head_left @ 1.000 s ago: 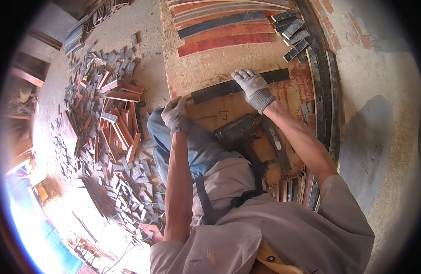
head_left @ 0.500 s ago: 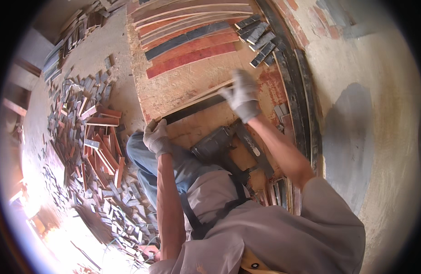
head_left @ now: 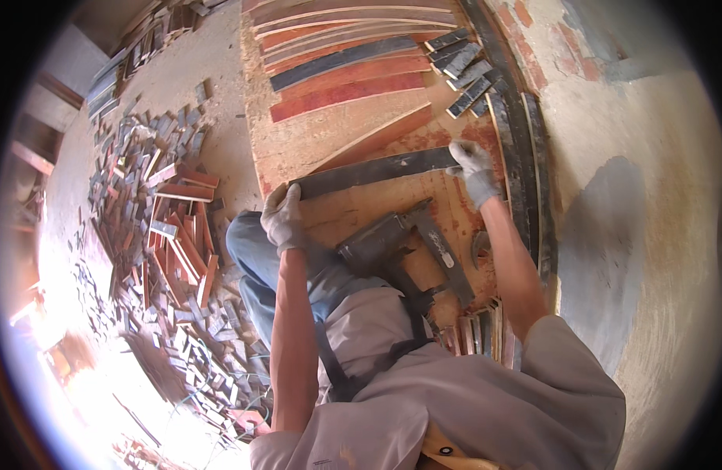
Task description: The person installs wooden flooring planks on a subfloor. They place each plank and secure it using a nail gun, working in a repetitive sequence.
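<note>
A long black wooden strip [head_left: 376, 173] spans the space between my two gloved hands, its broad dark face showing. At its left end my left hand [head_left: 284, 218] grips it, thumb along the top. My right hand [head_left: 474, 168] is closed on the right end, with its fingertips partly hidden. Just beyond lies a reddish-brown strip [head_left: 392, 135], set at a slant on the wooden work board [head_left: 329, 215]. On my near side, a dark nail gun [head_left: 388, 243] rests on the board close to my legs; neither hand touches it.
Red, brown and black strips [head_left: 349, 94] lie in rows across the far board. Short black blocks [head_left: 466, 72] are stacked at the far right, beside long dark beams [head_left: 525, 157] along the wall. A heap of wood offcuts [head_left: 173, 227] covers the floor at left.
My right hand has moved right, to the strip's end. The black strip now shows more of its broad face, and a reddish strip lies slanted and apart beyond it. The view has shifted slightly.
</note>
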The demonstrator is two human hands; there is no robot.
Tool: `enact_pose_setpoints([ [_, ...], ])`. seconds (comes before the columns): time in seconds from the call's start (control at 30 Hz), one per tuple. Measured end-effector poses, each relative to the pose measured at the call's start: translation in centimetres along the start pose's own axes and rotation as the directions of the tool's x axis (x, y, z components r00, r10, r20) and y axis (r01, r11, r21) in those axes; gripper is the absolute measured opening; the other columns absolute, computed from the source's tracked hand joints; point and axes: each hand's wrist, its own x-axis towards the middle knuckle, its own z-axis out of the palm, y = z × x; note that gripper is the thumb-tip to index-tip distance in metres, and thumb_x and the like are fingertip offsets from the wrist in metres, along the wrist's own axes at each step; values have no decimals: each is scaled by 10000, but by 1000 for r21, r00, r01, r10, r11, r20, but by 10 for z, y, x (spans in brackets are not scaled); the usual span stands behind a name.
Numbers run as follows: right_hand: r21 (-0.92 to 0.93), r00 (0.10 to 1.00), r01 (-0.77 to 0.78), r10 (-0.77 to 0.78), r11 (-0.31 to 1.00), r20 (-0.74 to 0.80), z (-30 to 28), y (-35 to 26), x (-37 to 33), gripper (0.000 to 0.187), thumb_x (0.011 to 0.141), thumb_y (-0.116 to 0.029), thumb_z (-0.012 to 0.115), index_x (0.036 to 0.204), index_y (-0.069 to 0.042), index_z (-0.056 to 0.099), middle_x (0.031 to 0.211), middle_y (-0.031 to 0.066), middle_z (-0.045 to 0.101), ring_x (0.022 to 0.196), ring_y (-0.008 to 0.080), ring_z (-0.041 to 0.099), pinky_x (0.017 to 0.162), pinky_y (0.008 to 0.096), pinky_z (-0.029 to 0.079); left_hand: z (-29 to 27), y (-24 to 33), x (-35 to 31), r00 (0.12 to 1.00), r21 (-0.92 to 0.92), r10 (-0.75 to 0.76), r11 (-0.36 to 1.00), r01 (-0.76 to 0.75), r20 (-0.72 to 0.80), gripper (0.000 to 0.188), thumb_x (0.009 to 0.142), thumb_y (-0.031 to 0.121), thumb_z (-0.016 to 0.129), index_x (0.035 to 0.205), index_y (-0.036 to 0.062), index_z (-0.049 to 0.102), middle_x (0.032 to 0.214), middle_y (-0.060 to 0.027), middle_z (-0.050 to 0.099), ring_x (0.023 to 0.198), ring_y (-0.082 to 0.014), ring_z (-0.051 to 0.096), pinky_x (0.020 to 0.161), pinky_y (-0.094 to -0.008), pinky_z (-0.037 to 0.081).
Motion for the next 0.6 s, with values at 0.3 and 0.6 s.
enact_pose_setpoints([
  [0.3, 247, 995, 61, -40, 967, -89, -54, 1, 13, 198, 984, -159, 728, 1170, -96, 757, 1016, 38, 747, 789, 151, 689, 620, 300, 550, 23, 3, -2, 995, 257, -80, 962, 91, -55, 478, 771, 370, 890, 1078, 21, 780, 976, -130, 763, 869, -233, 713, 850, -362, 562],
  [0.6, 383, 997, 34, -58, 923, 51, -100, -9, 25, 175, 993, -128, 699, 1143, -49, 744, 989, 70, 740, 831, 195, 690, 670, 343, 549, 26, 20, -14, 940, 779, 194, 526, -340, 280, 384, 749, 349, 808, 1017, 81, 744, 1091, -176, 638, 1034, -375, 639, 923, -476, 526],
])
